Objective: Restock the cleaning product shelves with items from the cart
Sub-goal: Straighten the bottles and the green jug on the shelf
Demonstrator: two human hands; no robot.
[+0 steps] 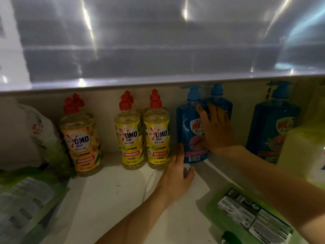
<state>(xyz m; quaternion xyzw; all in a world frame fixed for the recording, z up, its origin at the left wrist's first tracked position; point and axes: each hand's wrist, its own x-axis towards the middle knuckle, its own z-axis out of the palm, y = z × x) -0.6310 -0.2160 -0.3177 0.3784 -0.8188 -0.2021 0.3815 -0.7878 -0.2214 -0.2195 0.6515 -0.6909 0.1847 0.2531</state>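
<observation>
Green flat pouch point(246, 215), lower right, seems unplaced; blue plastic pump bottle point(186, 124) is pressed into line by spread left hand point(177, 173) and right hand point(218, 131).

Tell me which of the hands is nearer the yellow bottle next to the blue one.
Left. The left hand is just right of the yellow bottle, at the base of the blue bottle; the right hand lies farther right, on that bottle's front.

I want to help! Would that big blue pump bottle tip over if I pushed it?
Probably not easily: the blue bottle looks full, so likely heavy, and its base is wide. Pushed near the pump, it might tip. The shiny plastic may be slippery.
</observation>
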